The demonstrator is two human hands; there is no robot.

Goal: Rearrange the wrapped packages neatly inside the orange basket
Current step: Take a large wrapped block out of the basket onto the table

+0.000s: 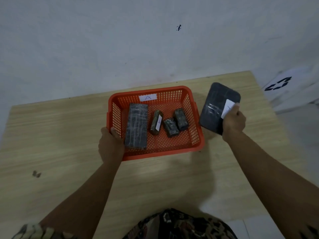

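The orange basket (195,128), labelled A on its far wall, sits on a wooden table. Inside lie a long dark wrapped package (136,125) along the left wall and three small wrapped packages: one with a white label (156,122), one in the middle (170,127), and one to the right (180,119). My left hand (110,144) grips the basket's left front rim. My right hand (233,122) holds a large flat dark package (216,106) with a white label, raised just right of the basket.
The wooden table (60,135) runs up against a pale wall. A white sheet with black marks (284,83) lies beyond the table's right corner. White papers (255,228) sit near the front right edge.
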